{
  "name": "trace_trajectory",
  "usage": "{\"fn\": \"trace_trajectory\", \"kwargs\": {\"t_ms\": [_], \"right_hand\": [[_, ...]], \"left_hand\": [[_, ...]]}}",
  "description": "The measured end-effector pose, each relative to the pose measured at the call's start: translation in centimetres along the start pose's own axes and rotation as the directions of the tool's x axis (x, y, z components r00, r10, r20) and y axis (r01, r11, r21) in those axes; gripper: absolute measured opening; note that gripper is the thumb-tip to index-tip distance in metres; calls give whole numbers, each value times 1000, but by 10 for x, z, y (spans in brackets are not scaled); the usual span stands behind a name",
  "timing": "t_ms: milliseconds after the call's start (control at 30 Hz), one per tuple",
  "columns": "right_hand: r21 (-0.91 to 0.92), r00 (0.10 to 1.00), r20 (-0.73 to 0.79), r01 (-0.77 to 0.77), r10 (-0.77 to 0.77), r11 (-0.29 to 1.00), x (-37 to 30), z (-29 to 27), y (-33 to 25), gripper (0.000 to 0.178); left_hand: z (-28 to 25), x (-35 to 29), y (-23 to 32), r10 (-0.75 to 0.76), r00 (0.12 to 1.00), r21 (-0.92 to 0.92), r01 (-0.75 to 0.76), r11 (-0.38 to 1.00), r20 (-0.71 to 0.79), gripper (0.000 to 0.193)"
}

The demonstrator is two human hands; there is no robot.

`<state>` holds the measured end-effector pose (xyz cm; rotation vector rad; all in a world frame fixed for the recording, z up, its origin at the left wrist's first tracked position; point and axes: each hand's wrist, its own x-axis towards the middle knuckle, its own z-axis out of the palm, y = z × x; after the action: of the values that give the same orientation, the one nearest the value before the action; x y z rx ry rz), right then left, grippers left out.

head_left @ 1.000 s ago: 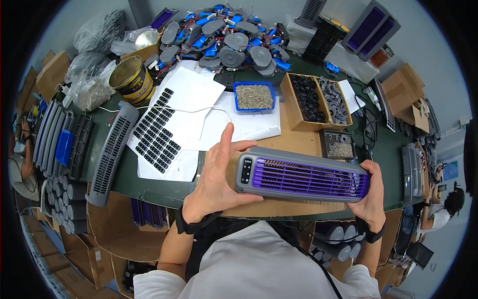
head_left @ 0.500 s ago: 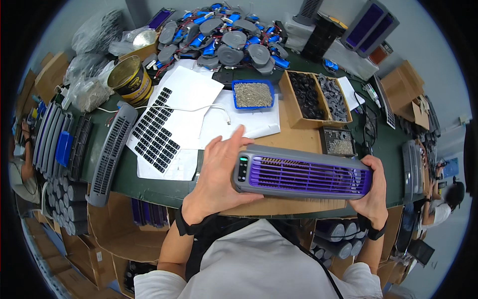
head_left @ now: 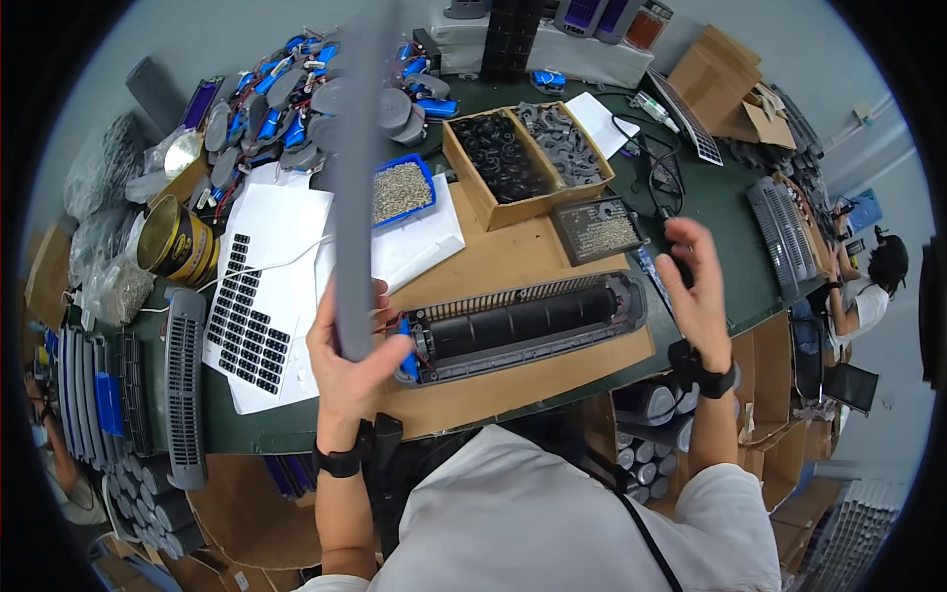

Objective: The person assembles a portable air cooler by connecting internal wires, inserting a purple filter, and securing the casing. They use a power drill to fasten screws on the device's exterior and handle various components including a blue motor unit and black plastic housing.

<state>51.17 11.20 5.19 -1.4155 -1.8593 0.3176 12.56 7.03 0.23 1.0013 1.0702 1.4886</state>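
In the left hand (head_left: 340, 380) the grip is closed round the lower end of a long grey panel (head_left: 356, 207), which stands roughly upright, edge-on and blurred; the right hand (head_left: 702, 306) has its grip loosely open, fingers bent, holding nothing, just beside the dark tray (head_left: 574, 225). Between the hands an open grey housing (head_left: 533, 353) lies on a cardboard sheet (head_left: 533, 400) on the green surface (head_left: 730, 261), with a black roller (head_left: 533, 318) inside and a blue part (head_left: 406, 347) at its left end. Beyond it a two-compartment cardboard box (head_left: 543, 203) holds black rings (head_left: 503, 153) on the left and grey curved pieces (head_left: 562, 143) on the right. The dark tray contains small pale pieces, as does the blue tray (head_left: 431, 195), partly hidden by the panel. Farther left are a yellow-and-black tin (head_left: 202, 255), its contents unclear, and a clear plastic bag (head_left: 118, 289) of small bits. The tin's side carries printing, and a white sheet bears rows of black rectangles (head_left: 245, 318) with marks too small to read.
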Motion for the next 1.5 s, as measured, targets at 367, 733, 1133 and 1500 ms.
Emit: {"fn": "trace_trajectory", "kwargs": {"t_ms": [367, 733, 1133, 1500], "right_hand": [[531, 972, 64, -225, 227, 817, -51, 68, 36, 42], [591, 937, 101, -327, 335, 737, -44, 72, 40, 44], [571, 898, 154, -421, 411, 705, -36, 71, 35, 41], [222, 948, 35, -317, 317, 922, -9, 58, 23, 21]], "left_hand": [[-7, 1, -21, 10, 996, -720, 57, 691, 88, 70], [-5, 5, -23, -16, 998, -722, 49, 691, 53, 71], [-8, 7, -27, 21, 999, -689, 14, 725, 42, 72], [6, 14, 22, 315, 947, 463, -306, 832, 61, 87]]}}
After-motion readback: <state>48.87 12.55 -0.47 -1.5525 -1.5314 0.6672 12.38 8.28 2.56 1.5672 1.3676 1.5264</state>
